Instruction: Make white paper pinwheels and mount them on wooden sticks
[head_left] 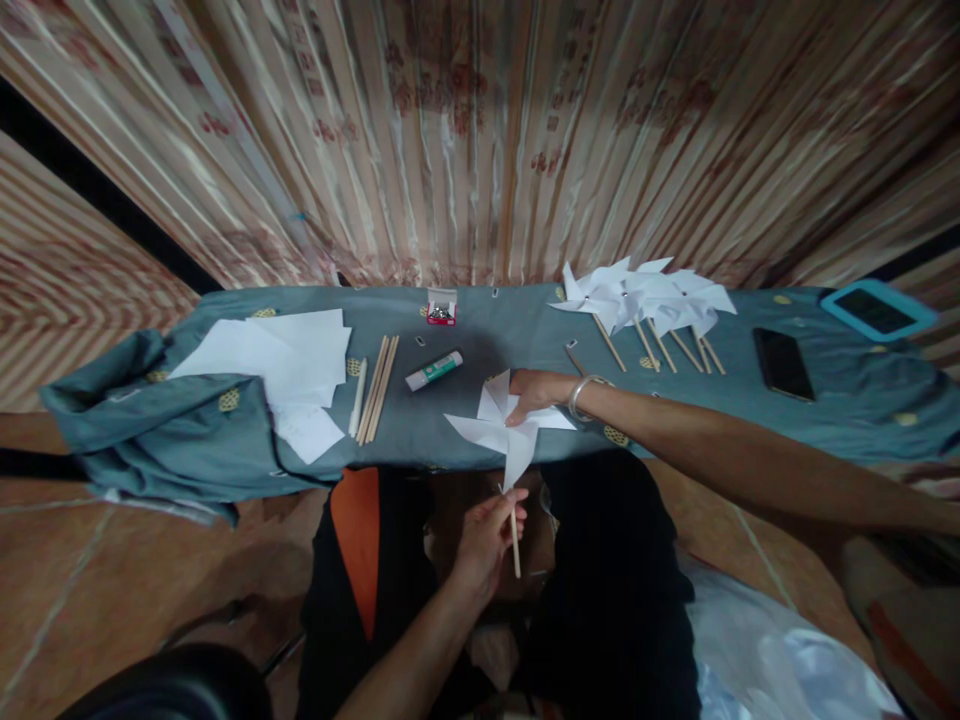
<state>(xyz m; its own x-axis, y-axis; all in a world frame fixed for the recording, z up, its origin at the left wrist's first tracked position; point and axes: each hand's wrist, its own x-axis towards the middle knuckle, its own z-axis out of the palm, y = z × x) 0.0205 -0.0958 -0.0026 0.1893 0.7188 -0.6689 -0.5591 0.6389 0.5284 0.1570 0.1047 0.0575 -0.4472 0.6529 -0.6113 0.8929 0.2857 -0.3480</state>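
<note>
A white paper pinwheel (495,432) lies at the near edge of the cloth-covered table (465,420). My right hand (534,393), a silver bangle on its wrist, reaches in from the right and presses closed fingers on the pinwheel's centre. Below the table edge my left hand (487,535) is closed around a thin wooden stick (515,548), held upright with its top just under the pinwheel's lower blade.
On the blue-grey cloth lie white paper sheets (277,360), a bundle of wooden sticks (377,388), a glue stick (435,370) and a small red box (441,308). Several finished pinwheels (645,295) lie at the back right, beside a black phone (782,363) and a blue-cased tablet (877,310). A curtain hangs behind.
</note>
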